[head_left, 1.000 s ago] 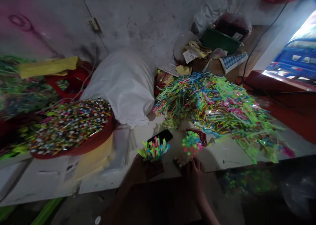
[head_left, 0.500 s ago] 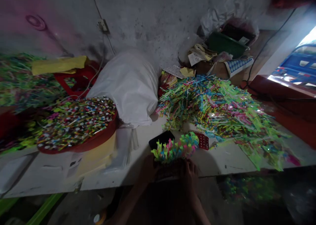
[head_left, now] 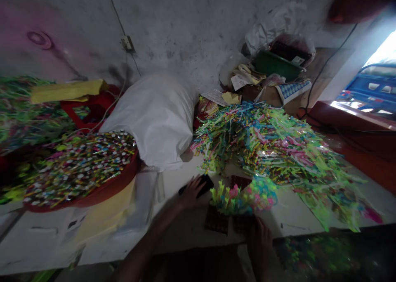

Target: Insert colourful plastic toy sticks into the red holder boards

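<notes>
My left hand point(head_left: 191, 192) reaches over a flat black phone-like object point(head_left: 204, 185) on the table, its fingers spread and touching it. At the table's front, my right hand point(head_left: 260, 237) is closed at the right edge of a dark red tray point(head_left: 243, 223); shadow covers its thumb. Yellow-green, pink and blue plastic pieces point(head_left: 235, 197) stand in a dense bunch over the tray. Another dark red panel point(head_left: 216, 220) lies beside it on the left, and a red perforated panel point(head_left: 240, 182) shows behind the bunch.
A large heap of colourful plastic sticks point(head_left: 262, 137) covers the table's right side. On the left stands a red basin point(head_left: 123, 178) full of small sticks, near yellow paper point(head_left: 105, 212) and a white sack point(head_left: 157, 117). A green bin point(head_left: 275, 65) stands at the back.
My left hand has left the tray and moved up to the black object. The tray with its bunch has shifted right, with my right hand at its edge. The view has tilted slightly.
</notes>
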Tool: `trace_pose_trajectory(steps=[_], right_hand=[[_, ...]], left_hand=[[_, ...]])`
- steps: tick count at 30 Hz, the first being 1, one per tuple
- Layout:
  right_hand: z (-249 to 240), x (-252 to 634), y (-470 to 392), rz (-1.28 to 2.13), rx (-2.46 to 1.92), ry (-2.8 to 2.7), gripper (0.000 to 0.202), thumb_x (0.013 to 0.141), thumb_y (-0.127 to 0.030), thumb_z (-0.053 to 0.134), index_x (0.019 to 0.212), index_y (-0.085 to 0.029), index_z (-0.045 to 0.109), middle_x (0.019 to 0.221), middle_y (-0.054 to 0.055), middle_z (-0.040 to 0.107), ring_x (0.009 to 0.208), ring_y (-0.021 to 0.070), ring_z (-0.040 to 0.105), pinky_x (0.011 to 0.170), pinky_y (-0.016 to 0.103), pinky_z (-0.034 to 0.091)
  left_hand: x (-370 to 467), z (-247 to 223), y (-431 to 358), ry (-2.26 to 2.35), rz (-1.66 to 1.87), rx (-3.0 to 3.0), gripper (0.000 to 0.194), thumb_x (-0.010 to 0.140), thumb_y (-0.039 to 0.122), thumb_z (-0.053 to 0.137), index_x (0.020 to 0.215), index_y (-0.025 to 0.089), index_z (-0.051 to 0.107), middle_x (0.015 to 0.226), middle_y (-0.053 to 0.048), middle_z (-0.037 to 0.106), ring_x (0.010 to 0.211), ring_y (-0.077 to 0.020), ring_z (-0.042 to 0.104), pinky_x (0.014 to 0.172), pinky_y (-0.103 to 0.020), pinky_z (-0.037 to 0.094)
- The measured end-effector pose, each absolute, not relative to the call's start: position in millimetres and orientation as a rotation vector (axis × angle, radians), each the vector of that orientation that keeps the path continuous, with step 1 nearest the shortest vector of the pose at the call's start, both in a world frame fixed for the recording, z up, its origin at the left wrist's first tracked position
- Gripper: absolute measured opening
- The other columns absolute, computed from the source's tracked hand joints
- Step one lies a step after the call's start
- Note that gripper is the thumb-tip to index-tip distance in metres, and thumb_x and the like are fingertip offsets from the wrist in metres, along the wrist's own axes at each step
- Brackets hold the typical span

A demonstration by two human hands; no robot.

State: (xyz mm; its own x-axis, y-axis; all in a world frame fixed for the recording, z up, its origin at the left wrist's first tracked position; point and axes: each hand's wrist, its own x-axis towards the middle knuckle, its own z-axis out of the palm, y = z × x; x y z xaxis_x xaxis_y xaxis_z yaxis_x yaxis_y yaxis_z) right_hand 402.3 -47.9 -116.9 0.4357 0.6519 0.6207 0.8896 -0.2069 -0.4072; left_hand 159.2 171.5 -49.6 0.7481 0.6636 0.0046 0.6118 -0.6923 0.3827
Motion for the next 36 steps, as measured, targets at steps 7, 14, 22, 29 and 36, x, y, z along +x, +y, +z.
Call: trace_pose_trajectory(steps=[7, 14, 22, 29, 36], right_hand=[[-131.8, 398.6, -43.8, -0.447, -1.923, -1.243, 0.038, 0.090, -0.039, 0.035, 0.104, -0.019, 0.063, 0.102, 0.015, 0.063, 0.094, 0.0286, 0.056, 0.081, 0.046, 0.042], [-128.1, 397.9, -44.8, -0.482, -1.903, -1.254, 0.037, 0.091, -0.037, 0.036, 0.111, -0.017, 0.059, 0.102, 0.014, 0.064, 0.093, 0.0270, 0.057, 0.079, 0.043, 0.042], [-124.8, 399.9, -45.6, -0.556, -1.901, -1.328, 0.040, 0.093, -0.038, 0.029, 0.108, -0.014, 0.058, 0.098, 0.016, 0.065, 0.089, 0.0275, 0.057, 0.075, 0.041, 0.042], [-120.5, 399.8, -47.3, -0.492, -1.919, -1.307, 0.040, 0.091, -0.040, 0.032, 0.106, -0.013, 0.058, 0.099, 0.017, 0.065, 0.089, 0.0270, 0.057, 0.076, 0.041, 0.043], [-124.0, 399.2, -46.0, -0.533, -1.912, -1.291, 0.040, 0.092, -0.040, 0.032, 0.104, -0.014, 0.060, 0.093, 0.014, 0.066, 0.086, 0.0245, 0.059, 0.073, 0.038, 0.044]], left_hand=[[127.5, -63.2, 177.9, 1.233, 0.430, 2.649, 0.052, 0.077, 0.038, 0.058, 0.127, 0.027, 0.050, 0.133, -0.009, 0.047, 0.124, -0.0290, 0.040, 0.104, -0.045, 0.029], [63.4, -57.5, 182.4, 2.075, 0.358, 2.394, 0.053, 0.083, 0.044, 0.048, 0.128, 0.017, 0.046, 0.127, -0.015, 0.048, 0.115, -0.0309, 0.046, 0.097, -0.043, 0.034], [72.8, -47.1, 168.9, 2.154, 0.322, 2.212, 0.060, 0.080, 0.052, 0.047, 0.123, 0.009, 0.046, 0.120, -0.018, 0.048, 0.117, -0.0323, 0.044, 0.101, -0.045, 0.029], [88.6, -71.6, 148.5, 2.107, 0.456, 2.186, 0.058, 0.084, 0.043, 0.045, 0.133, 0.012, 0.039, 0.137, -0.021, 0.034, 0.131, -0.0325, 0.030, 0.106, -0.048, 0.023], [86.5, -71.1, 180.4, 2.043, 0.840, 2.158, 0.063, 0.082, 0.031, 0.044, 0.136, 0.002, 0.031, 0.138, -0.026, 0.035, 0.130, -0.0394, 0.028, 0.104, -0.056, 0.024]])
